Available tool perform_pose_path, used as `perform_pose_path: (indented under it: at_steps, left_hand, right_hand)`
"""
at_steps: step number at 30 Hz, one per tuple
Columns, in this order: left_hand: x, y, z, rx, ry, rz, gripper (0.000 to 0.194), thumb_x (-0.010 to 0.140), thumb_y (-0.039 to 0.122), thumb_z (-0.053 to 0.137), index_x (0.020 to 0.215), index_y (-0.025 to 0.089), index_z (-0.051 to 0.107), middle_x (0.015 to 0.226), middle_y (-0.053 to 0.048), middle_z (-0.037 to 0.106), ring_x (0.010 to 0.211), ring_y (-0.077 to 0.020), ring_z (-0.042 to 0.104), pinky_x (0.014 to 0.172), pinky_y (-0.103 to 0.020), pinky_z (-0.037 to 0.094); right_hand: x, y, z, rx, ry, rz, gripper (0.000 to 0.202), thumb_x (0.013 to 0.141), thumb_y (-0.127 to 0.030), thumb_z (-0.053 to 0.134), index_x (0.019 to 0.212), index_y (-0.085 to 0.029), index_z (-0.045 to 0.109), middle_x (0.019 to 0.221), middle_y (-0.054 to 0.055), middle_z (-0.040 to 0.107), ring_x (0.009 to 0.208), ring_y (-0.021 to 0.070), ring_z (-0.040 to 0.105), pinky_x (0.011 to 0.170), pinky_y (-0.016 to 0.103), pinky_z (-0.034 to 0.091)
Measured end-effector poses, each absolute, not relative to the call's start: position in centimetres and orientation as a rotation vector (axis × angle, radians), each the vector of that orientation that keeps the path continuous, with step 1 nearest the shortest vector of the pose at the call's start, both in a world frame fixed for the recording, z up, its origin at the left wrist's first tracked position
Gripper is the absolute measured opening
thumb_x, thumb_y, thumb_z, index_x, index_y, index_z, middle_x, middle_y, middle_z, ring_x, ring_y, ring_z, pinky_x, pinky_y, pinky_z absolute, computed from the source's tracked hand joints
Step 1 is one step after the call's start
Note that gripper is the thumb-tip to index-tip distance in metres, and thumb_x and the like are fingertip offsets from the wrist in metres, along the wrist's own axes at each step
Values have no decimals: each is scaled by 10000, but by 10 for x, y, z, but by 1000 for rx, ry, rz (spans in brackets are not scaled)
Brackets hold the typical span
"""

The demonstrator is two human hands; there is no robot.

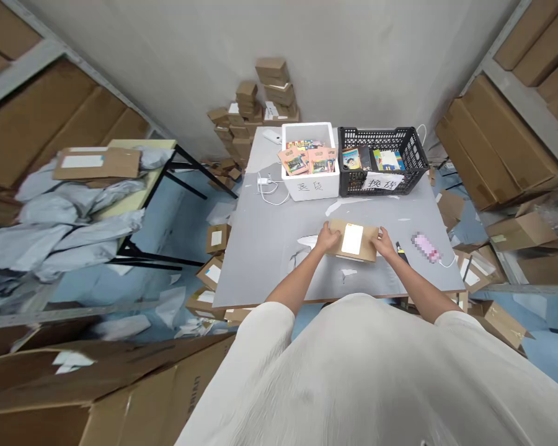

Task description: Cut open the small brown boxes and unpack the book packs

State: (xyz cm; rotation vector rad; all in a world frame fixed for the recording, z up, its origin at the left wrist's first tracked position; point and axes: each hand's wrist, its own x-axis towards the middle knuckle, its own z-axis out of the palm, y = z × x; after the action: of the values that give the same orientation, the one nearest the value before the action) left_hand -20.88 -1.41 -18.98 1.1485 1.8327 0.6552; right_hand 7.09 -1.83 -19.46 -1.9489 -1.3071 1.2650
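Note:
A flat brown cardboard parcel [369, 240] with a white label [352, 239] on top lies at the front of the grey table. My left hand [327, 237] grips its left end, thumb on top and fingers curled round the edge. At the other end, my right hand [384, 243] pinches the right edge. A black and yellow tool, perhaps a box cutter [401, 252], rests just right of my right hand. Beside my left hand is a white scrap of paper or film [308, 241]. The parcel's underside is hidden.
Behind the parcel stand a white foam box [310, 188] holding booklets and a black plastic crate [417, 158] with books. A pink blurred object [426, 246] with a cable lies right. Stacked cartons [279, 96] stand by the wall; grey bags [51, 207] cover the left table [160, 158].

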Motion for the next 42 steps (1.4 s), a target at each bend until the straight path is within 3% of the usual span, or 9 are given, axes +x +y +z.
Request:
perform_pose_path:
  at_steps: [4, 8, 14, 17, 22, 27, 33, 38, 42]
  left_hand:
    - [-210, -25, -172, 1002, 1936, 708, 781, 995, 609, 647, 1658, 245, 454, 1491, -166, 680, 1316, -320, 699, 1111, -405, 520]
    - [-206, -48, -165, 959, 2001, 725, 714, 1044, 706, 541, 1604, 266, 504, 1528, -169, 630, 1295, -323, 695, 1117, -420, 510]
    - [-188, -97, -189, 1079, 1999, 648, 509, 1059, 463, 569, 1492, 196, 579, 1450, -202, 672, 1360, -326, 657, 1148, -432, 506]
    - [-185, -111, -198, 1137, 1952, 717, 491, 1050, 417, 581, 1482, 183, 596, 1464, -199, 677, 1387, -317, 640, 1164, -413, 502]
    - [-183, -111, -203, 1169, 1949, 798, 479, 1072, 453, 555, 1476, 208, 635, 1400, -169, 724, 1389, -343, 626, 1168, -451, 506]
    - [-184, -106, -207, 1159, 1925, 850, 456, 1070, 439, 543, 1441, 194, 650, 1329, -165, 747, 1289, -361, 668, 1111, -486, 539]
    - [-175, -109, -200, 1189, 2194, 762, 461, 1036, 384, 593, 1447, 174, 581, 1475, -217, 632, 1395, -379, 586, 1132, -511, 510]
    - [-152, -127, -186, 1623, 2193, 632, 365, 1063, 296, 509, 1406, 223, 608, 1544, -186, 589, 1481, -364, 511, 1203, -555, 437]
    - [-142, -140, -180, 1845, 2082, 446, 428, 1075, 290, 485, 1482, 236, 606, 1595, -168, 582, 1515, -352, 499, 1244, -547, 406]
  right_hand:
    - [75, -5, -186, -1843, -1326, 1214, 865, 918, -506, 637, 1719, -282, 397, 1575, 123, 666, 1305, 289, 725, 1099, 394, 595]
    - [84, -6, -183, -1806, -1308, 1188, 824, 968, -658, 580, 1669, -242, 458, 1432, 136, 736, 1256, 307, 727, 1077, 391, 577]
    - [112, -32, -204, -1873, -1458, 1217, 658, 901, -628, 645, 1413, -214, 641, 992, 65, 785, 1031, 320, 751, 992, 443, 581]
    - [121, -42, -215, -1835, -1492, 1282, 582, 876, -644, 659, 1276, -222, 688, 926, 37, 762, 934, 292, 746, 907, 416, 587]
    - [122, -46, -223, -1785, -1485, 1299, 519, 888, -646, 648, 1176, -219, 712, 994, 51, 782, 946, 266, 743, 925, 390, 574]
    - [149, -56, -230, -1880, -1566, 1197, 434, 1053, -504, 417, 1120, -224, 741, 1129, 94, 801, 1100, 266, 729, 1016, 372, 550]
    - [203, -69, -239, -2323, -1847, 855, 423, 1031, -304, 539, 1412, -183, 677, 1532, 184, 627, 1392, 325, 598, 1147, 410, 472]
    - [215, -74, -246, -2459, -2047, 952, 473, 1058, -310, 576, 1508, -165, 575, 1488, 205, 624, 1326, 336, 629, 1031, 415, 517]
    - [211, -82, -252, -2444, -2140, 887, 455, 1070, -280, 556, 1507, -158, 538, 1461, 215, 614, 1351, 343, 591, 1014, 415, 515]
